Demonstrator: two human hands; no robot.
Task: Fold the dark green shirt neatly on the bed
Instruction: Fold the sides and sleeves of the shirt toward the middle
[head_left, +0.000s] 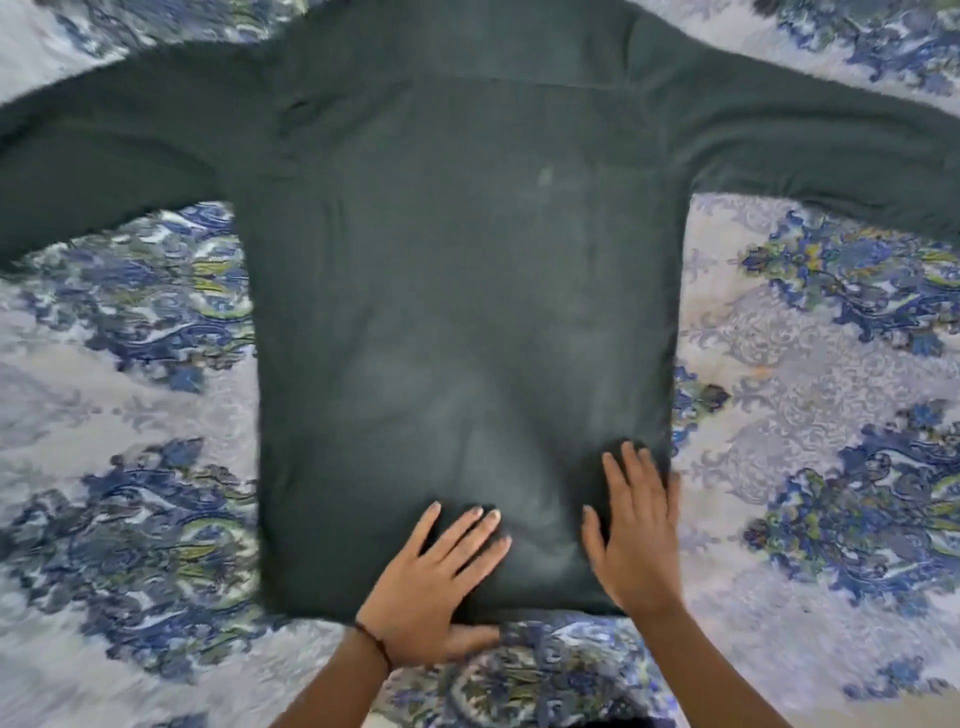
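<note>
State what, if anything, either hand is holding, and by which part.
Nothing is gripped. The left hand and the right hand both lie flat with straight fingers, pressing on the dark green shirt near its bottom hem.

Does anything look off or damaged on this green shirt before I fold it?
One small pale spot sits high on the dark green shirt, lighter than the cloth around it; lint or stain, I cannot tell.

Collar of dark green shirt (457, 312) cut off at top, cuffs past side edges, bedspread (130, 467) blurred
</note>
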